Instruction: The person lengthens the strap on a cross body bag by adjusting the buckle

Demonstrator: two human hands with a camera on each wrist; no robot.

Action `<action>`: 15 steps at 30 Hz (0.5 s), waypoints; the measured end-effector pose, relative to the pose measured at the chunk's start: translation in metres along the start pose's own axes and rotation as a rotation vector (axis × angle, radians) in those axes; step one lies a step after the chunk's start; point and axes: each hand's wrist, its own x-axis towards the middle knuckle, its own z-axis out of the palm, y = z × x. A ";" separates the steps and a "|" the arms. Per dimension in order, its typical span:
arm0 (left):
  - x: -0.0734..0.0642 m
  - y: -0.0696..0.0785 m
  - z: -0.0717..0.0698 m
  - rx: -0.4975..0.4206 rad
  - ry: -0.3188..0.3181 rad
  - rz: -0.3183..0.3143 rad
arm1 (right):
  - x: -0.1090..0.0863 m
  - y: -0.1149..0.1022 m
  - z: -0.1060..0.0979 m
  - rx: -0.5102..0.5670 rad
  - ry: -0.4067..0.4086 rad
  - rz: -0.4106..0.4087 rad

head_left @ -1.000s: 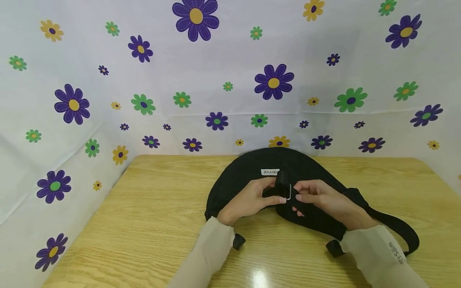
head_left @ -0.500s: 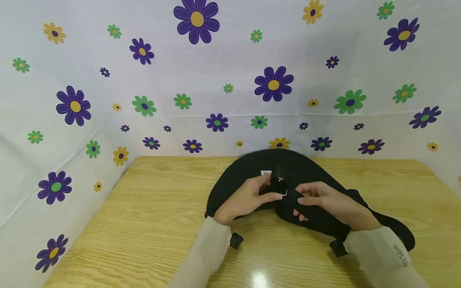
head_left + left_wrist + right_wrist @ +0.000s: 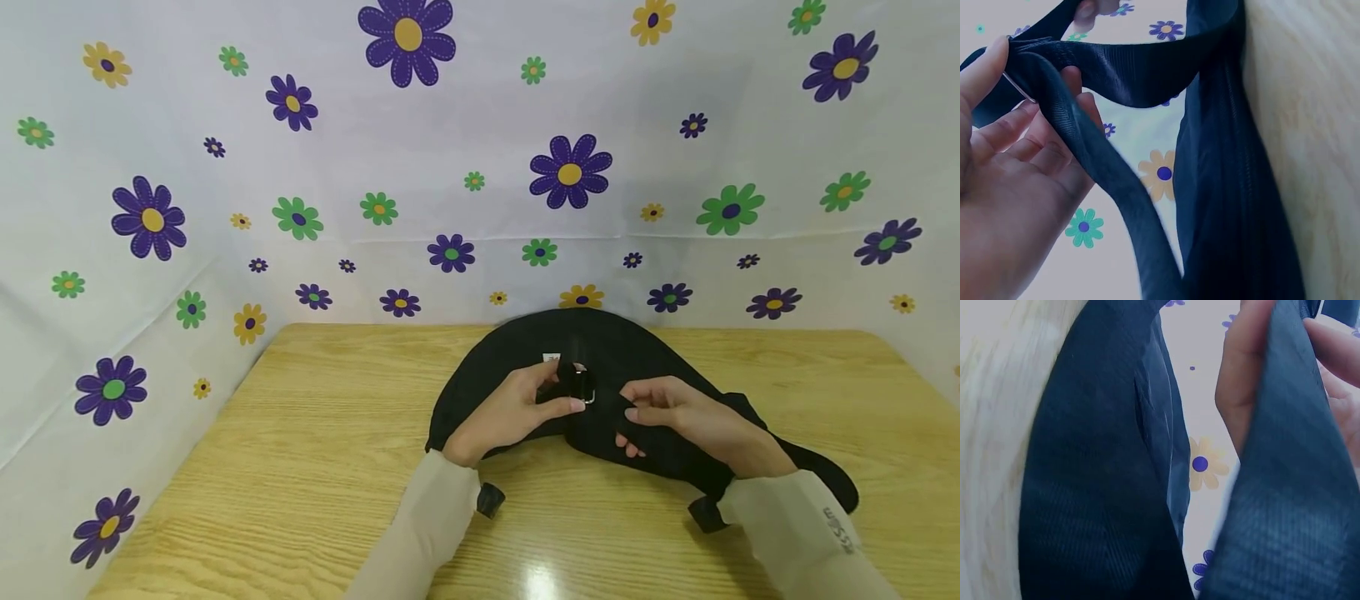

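Note:
A black crescent-shaped bag (image 3: 480, 379) with a small white label (image 3: 551, 357) lies on the table. Above it, my left hand (image 3: 504, 410) pinches the black webbing strap (image 3: 1129, 69) at a metal buckle (image 3: 591, 397), between thumb and fingers. The strap loops through this buckle, whose edge also shows in the left wrist view. To the right, my right hand (image 3: 686, 419) pinches a wide length of strap (image 3: 1300, 462), thumb on one side and fingers on the other. Its fingertips are partly hidden behind the strap.
The wooden table (image 3: 315, 467) stretches out to the left and in front. Close behind the bag hangs a white flowered cloth (image 3: 480, 125). Two black strap ends (image 3: 491, 501) lie near the forearms, and another strap loop (image 3: 832, 471) curves behind the right sleeve.
Both hands hold on to the strap. My left hand and the buckle have shifted slightly left, my right hand slightly right, so the gap between them is wider. More of the label is covered.

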 end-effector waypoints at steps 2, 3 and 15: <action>0.001 0.000 0.004 0.002 -0.016 0.006 | 0.001 0.000 0.001 0.006 -0.002 -0.018; 0.001 0.000 0.006 -0.003 -0.029 0.010 | 0.002 0.000 0.002 0.014 -0.001 -0.021; 0.002 0.003 0.014 -0.001 -0.099 0.008 | 0.003 -0.002 0.007 0.000 0.038 0.029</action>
